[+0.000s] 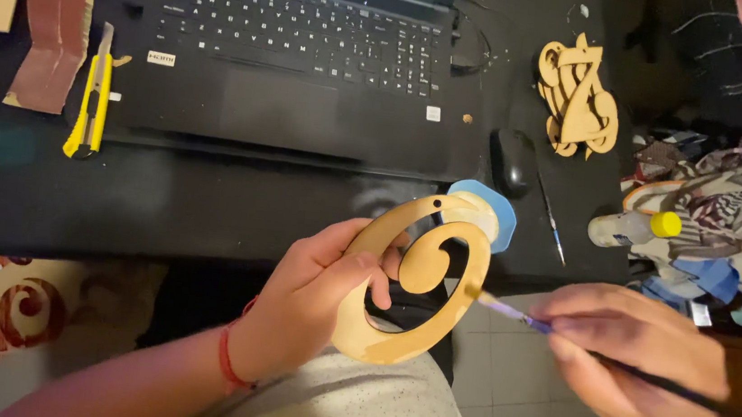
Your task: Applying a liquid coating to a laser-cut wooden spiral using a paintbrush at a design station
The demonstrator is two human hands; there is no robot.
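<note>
Dim indoor scene, warm yellowish cast. Light falls from above and front: hands and wooden spiral cutout [414, 281] well lit, dark worktop [163, 207] swallows detail. Pale hazy sheen on worktop below laptop [295, 56]. Laptop screen strip glows blue-white at top edge. Right hand [636, 370] softly motion-blurred, brush [515, 313] slightly smeared. Wide-angle bending at corners; top right corner murky.
</note>
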